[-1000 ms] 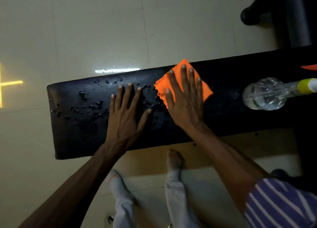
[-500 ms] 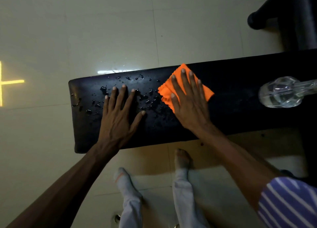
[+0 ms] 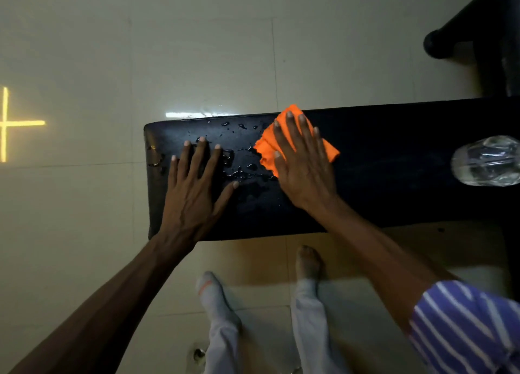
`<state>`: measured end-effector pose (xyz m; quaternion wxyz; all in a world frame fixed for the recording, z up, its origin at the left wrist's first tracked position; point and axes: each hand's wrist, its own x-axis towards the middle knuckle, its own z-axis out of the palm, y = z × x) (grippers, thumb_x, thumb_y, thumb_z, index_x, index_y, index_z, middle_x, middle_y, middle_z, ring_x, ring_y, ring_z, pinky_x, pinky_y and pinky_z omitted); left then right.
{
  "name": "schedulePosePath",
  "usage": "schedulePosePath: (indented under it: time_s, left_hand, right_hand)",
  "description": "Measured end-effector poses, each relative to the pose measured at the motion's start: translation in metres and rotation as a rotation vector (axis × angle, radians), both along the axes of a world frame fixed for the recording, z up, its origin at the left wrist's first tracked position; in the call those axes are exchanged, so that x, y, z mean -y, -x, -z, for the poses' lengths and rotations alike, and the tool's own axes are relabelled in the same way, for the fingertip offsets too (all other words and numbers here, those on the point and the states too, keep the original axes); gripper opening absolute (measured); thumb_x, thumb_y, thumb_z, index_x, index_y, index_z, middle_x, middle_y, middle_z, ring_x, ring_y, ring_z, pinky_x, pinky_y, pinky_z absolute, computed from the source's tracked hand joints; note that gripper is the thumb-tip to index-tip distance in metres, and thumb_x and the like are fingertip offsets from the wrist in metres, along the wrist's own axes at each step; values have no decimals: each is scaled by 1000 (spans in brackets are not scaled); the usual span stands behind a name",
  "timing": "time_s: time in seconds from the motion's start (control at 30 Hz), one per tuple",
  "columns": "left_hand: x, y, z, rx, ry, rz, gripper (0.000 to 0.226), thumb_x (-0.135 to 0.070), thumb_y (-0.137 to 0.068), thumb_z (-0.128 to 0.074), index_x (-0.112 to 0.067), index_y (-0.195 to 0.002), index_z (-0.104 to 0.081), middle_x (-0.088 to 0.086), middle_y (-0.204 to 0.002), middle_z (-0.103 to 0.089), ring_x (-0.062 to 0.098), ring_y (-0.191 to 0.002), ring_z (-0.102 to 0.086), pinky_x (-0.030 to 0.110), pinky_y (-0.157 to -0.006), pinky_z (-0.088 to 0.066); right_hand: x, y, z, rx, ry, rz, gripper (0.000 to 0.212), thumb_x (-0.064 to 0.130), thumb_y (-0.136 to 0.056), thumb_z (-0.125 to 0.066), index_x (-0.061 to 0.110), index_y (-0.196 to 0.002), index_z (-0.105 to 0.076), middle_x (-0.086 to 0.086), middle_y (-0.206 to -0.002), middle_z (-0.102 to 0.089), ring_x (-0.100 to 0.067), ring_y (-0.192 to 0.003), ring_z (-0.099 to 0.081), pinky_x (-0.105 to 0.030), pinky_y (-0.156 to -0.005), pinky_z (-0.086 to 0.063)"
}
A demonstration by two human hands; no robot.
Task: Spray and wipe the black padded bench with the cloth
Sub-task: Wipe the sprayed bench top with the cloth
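A person leans over a long black padded surface [image 3: 380, 160], its smooth, slightly glossy top with rounded corners set above pale glossy floor tiles [image 3: 197, 50]. The right hand [image 3: 302, 162] lies flat, fingers spread and extended, pressing down on a folded orange cloth [image 3: 270, 146] (soft-looking, with a ragged left edge), which sits near the far edge of the surface. Parts of the cloth show beyond the fingertips and to either side of the hand. The left hand [image 3: 194, 188] rests palm down, fingers splayed wide, holding nothing, toward the left end of the surface and just left of the cloth without touching it. Between and around the two hands, scattered beads and small pools of liquid [image 3: 239, 171] glisten on the black padding; the stretch to the right of the cloth looks dull and free of drops. At the right edge of the view, a clear ridged plastic bottle [image 3: 486, 161] lies on its side on the surface, well apart from both hands. A purple sleeve with white stripes [image 3: 464, 326] covers the right upper arm, and two feet in light socks [image 3: 213, 295] stand on the floor at the near side.
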<state>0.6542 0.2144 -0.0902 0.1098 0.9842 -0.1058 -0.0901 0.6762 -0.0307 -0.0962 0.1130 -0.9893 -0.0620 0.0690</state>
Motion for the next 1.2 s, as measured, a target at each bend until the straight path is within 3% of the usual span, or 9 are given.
schedulePosePath:
  time_s: [0.13,0.33,0.53,0.6,0.77,0.9,1.03,1.1,1.2]
  left_hand:
    - [-10,3,0,-19,7,-24,81,-70,-101,-30,-23,-167,-24,7,-177,-12,33,-164,-4,55,-132,-10]
    - [-17,10,6,-22,-1,-25,81,-70,-102,-30,-24,-168,-19,7,-177,-8,32,-164,-2,55,-133,-8]
    - [-18,16,-1,-42,13,-56,81,-69,-102,-31,-24,-168,-17,7,-177,-8,31,-164,-1,56,-132,-12]
    - [-20,21,-3,-53,14,-62,81,-69,-102,-30,-25,-168,-15,6,-178,-6,30,-165,2,55,-132,-11]
    - [-31,34,4,-18,79,-90,79,-67,-103,-34,-25,-168,-18,4,-178,-6,28,-165,2,52,-133,-10]
    - [-42,42,6,-32,73,-100,78,-63,-104,-41,-21,-167,-24,6,-177,-10,30,-165,-1,53,-132,-16]
    - [-45,44,2,-54,72,-104,78,-62,-104,-39,-19,-167,-22,8,-177,-8,31,-165,-1,51,-132,-16]
    - [-44,44,1,-56,82,-113,79,-64,-103,-35,-20,-167,-21,7,-177,-8,30,-165,-2,50,-132,-15]
    - [-47,50,4,-44,87,-114,79,-65,-103,-34,-21,-168,-19,7,-177,-7,31,-165,-1,48,-133,-13]
  right_hand:
    - [28,-23,-3,-30,83,-54,58,36,-113,-27,23,-169,-15,-5,-179,-5,-27,-166,0,-54,-134,-1]
    - [-36,-40,2,7,-5,311,59,31,-110,-29,20,-168,-22,-11,-178,-11,-33,-166,-3,-54,-134,-1]
    - [-13,5,-5,-56,7,-124,60,32,-114,-30,20,-170,-10,-5,-179,1,-26,-166,4,-50,-135,-1]
    - [-3,-8,-6,-62,40,-110,60,30,-114,-31,19,-169,-11,-5,-179,-1,-27,-166,2,-51,-135,-2]
    - [-60,-55,-1,-49,6,277,59,34,-112,-28,20,-169,-19,-10,-178,-8,-34,-166,0,-52,-134,2]
    - [-110,-23,-4,-30,-56,3,59,31,-112,-30,17,-168,-20,-11,-178,-9,-32,-166,-2,-50,-135,0]
    - [-78,-1,-14,-113,-4,-235,59,32,-114,-28,20,-169,-10,-5,-179,1,-25,-166,4,-47,-135,0]
    - [-66,-18,-14,-125,53,-234,59,33,-114,-26,21,-170,-8,-4,-179,4,-26,-166,6,-49,-135,-1]
    - [-95,-51,-11,-118,20,-44,59,32,-114,-27,20,-170,-10,-8,-179,2,-31,-166,6,-53,-134,0]
